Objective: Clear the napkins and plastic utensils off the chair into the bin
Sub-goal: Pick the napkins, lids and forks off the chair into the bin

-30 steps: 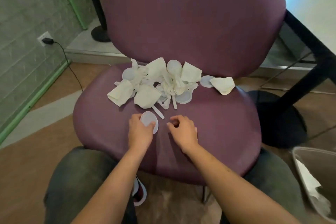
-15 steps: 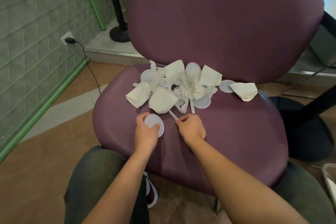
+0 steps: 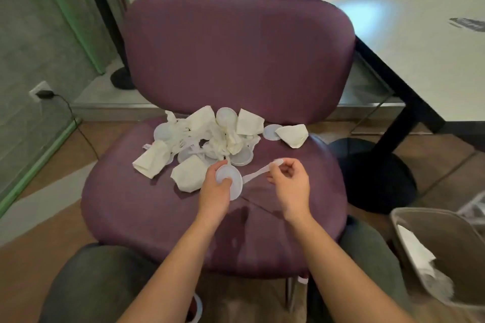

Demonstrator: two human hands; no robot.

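Two hands are busy over the purple chair (image 3: 147, 207) seat. The left hand (image 3: 214, 191) has its fingers and thumb wrapped round a round white plastic lid (image 3: 231, 182), held just above the cushion at the near edge of the mess. The right hand (image 3: 291, 186) is pinching one end of a white plastic spoon (image 3: 258, 172), which slants down to the left toward the lid; it's a bit blurred, so I can't swear the two are touching.

Behind the hands sits the main pile (image 3: 210, 136) of crumpled napkins, more lids and plastic utensils, bunched up near the backrest. One folded napkin (image 3: 294, 134) lies off to the right of the pile with a lid (image 3: 271, 131) tucked beside it.

The bin (image 3: 446, 233) is on the floor to the right of the chair, with some white paper already inside. A white table (image 3: 420, 55) stands beyond it, and a plug (image 3: 45, 93) sits in the wall socket on the left.
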